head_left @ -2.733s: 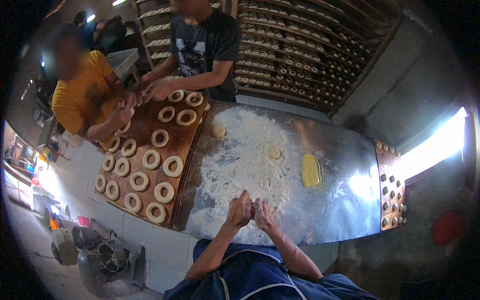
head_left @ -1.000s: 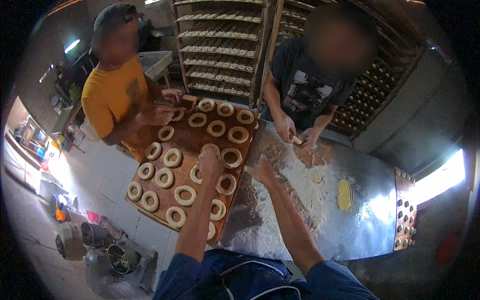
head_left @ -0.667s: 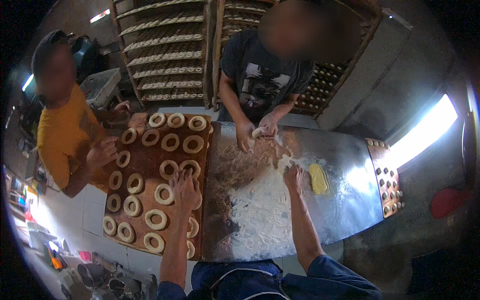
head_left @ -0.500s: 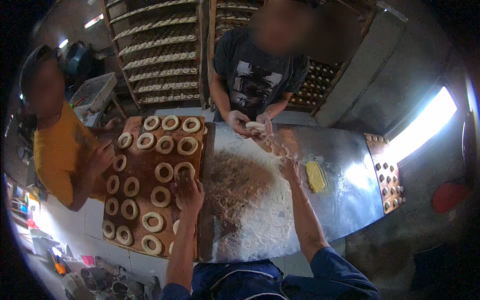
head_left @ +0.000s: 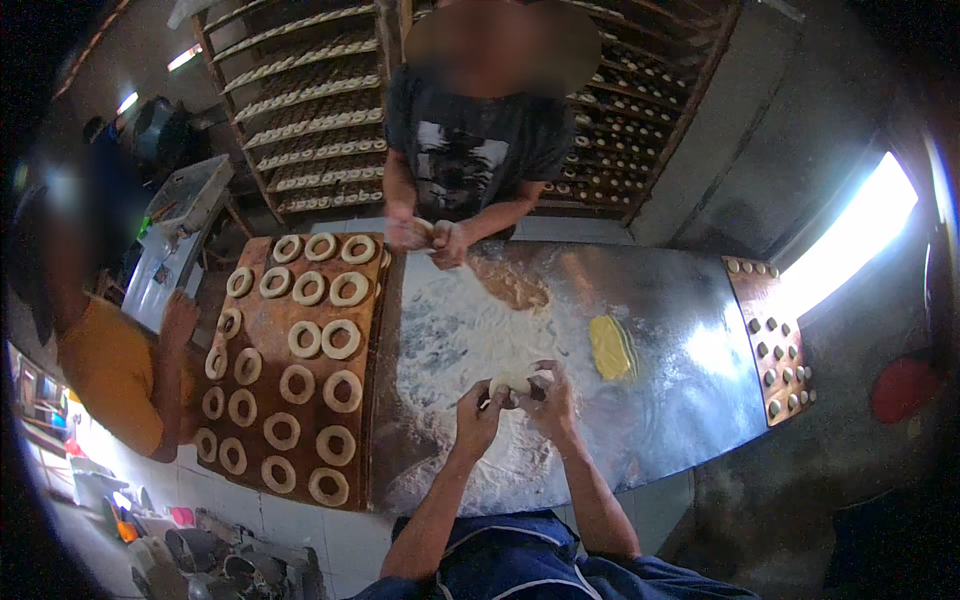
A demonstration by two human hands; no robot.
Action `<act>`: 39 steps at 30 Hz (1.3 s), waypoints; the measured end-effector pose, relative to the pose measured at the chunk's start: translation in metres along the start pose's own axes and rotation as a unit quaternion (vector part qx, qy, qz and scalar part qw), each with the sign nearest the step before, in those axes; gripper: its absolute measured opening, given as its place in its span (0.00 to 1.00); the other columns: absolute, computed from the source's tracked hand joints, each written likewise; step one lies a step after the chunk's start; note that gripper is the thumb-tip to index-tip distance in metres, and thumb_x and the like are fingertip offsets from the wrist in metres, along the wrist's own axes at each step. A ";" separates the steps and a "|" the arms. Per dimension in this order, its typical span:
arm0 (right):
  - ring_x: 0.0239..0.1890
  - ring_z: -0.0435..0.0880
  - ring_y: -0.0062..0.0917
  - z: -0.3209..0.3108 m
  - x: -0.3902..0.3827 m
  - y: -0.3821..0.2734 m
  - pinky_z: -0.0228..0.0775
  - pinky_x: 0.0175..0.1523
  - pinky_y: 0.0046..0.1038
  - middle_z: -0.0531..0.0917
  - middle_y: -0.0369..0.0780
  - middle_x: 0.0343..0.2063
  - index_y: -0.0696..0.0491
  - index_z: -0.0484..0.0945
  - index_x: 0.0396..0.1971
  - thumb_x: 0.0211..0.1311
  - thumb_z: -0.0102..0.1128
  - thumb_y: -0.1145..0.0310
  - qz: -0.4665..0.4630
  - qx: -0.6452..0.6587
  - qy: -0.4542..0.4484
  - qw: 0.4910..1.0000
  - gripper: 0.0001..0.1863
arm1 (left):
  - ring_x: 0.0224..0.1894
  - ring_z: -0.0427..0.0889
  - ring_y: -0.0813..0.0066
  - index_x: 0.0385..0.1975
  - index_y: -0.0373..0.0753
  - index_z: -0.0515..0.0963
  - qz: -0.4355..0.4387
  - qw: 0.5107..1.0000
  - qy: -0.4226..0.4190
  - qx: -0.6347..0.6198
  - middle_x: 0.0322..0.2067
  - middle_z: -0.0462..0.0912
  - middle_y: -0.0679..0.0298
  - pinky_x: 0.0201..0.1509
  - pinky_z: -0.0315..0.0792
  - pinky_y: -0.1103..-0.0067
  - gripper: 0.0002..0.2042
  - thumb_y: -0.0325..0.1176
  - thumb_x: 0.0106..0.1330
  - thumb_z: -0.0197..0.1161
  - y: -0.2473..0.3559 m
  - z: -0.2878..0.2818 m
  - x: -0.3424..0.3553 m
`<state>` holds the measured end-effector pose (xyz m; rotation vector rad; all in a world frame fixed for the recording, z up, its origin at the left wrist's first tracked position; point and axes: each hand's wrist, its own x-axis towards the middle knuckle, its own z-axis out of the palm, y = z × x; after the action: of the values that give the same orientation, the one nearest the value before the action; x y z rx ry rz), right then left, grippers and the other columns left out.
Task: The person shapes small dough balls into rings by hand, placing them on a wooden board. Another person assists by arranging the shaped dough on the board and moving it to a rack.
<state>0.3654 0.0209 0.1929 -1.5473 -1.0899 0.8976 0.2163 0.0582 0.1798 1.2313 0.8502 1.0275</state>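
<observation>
Over the floured middle of the metal table, my left hand [head_left: 479, 417] and my right hand [head_left: 551, 405] meet at a small piece of pale dough [head_left: 512, 383]. Fingers of both hands are closed round it from either side, so part of its shape is hidden. Loose white flour [head_left: 490, 335] lies beneath and beyond my hands. To my left, a brown wooden board [head_left: 262, 385] carries rows of dough rings [head_left: 335, 446]. A flat yellow slab of what looks like butter or margarine [head_left: 611, 348] rests on the table right of the flour.
Opposite me, a person in a dark T-shirt [head_left: 470, 150] works a dough piece with both hands. Another person in an orange shirt [head_left: 115, 375] stands left of the board. Racks [head_left: 320, 155] of dough rings rise behind. A board with small dough pieces [head_left: 776, 345] lies at the table's right end.
My left hand has left the board of rings and my right hand has drawn back from the far flour; both now hold dough together. The opposite person's hands have shifted left.
</observation>
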 end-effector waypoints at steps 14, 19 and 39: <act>0.40 0.81 0.27 -0.071 -0.022 -0.012 0.74 0.47 0.30 0.81 0.40 0.35 0.56 0.60 0.58 0.58 0.58 0.72 0.098 0.316 -0.196 0.923 0.28 | 0.40 0.81 0.71 0.60 0.37 0.60 -0.111 0.945 -0.086 -0.295 0.39 0.81 0.55 0.45 0.76 0.76 0.21 0.24 0.69 0.53 0.001 0.053 -0.023; 0.37 0.78 0.23 -0.064 -0.012 0.043 0.70 0.42 0.26 0.80 0.38 0.32 0.56 0.75 0.43 0.71 0.41 0.56 0.158 0.095 -0.106 0.977 0.19 | 0.42 0.81 0.69 0.52 0.37 0.62 -0.052 0.964 -0.088 -0.244 0.44 0.80 0.51 0.41 0.75 0.76 0.17 0.37 0.68 0.54 -0.014 0.069 -0.038; 0.27 0.79 0.28 -0.032 -0.051 -0.004 0.73 0.33 0.30 0.80 0.43 0.24 0.63 0.79 0.36 0.71 0.45 0.46 0.123 0.164 -0.045 0.978 0.30 | 0.23 0.71 0.71 0.26 0.40 0.68 0.041 0.988 0.147 0.001 0.17 0.64 0.63 0.29 0.67 0.71 0.22 0.54 0.73 0.42 -0.087 0.078 -0.025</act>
<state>0.3784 -0.0365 0.2051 -1.3919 -0.7743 1.2593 0.2946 0.0063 0.1055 1.1406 1.0332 1.2953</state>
